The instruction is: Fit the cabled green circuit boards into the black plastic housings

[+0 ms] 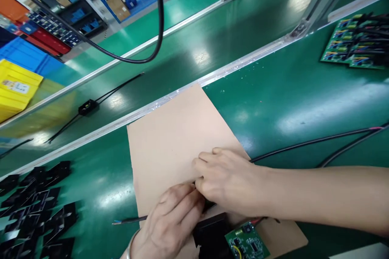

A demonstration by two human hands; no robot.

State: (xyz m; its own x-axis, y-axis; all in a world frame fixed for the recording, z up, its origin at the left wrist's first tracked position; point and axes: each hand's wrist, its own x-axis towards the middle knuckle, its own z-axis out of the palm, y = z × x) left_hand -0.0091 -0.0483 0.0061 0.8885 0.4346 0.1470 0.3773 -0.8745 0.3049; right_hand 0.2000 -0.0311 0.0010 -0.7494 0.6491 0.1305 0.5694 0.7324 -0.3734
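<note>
My left hand (173,218) and my right hand (226,178) meet over a sheet of brown cardboard (170,141), their fingertips pinched together. A sliver of something dark and cable-like shows between them; the fingers hide most of it. From under my left hand a black cable (130,220) comes out to the left, ending in bare coloured wires. Another stretch of black cable (291,145) leads off to the right from behind my right hand. Just below the hands lie a black housing (212,232) and a green circuit board (247,240) with a yellow wire.
Black plastic parts (39,206) are spread at the lower left. Several wired green boards (355,42) sit at the upper right. Beyond the metal rail (182,93) lies a black box with cables (88,107). A thick cable loop (146,60) hangs above; a yellow bin (18,89) stands far left.
</note>
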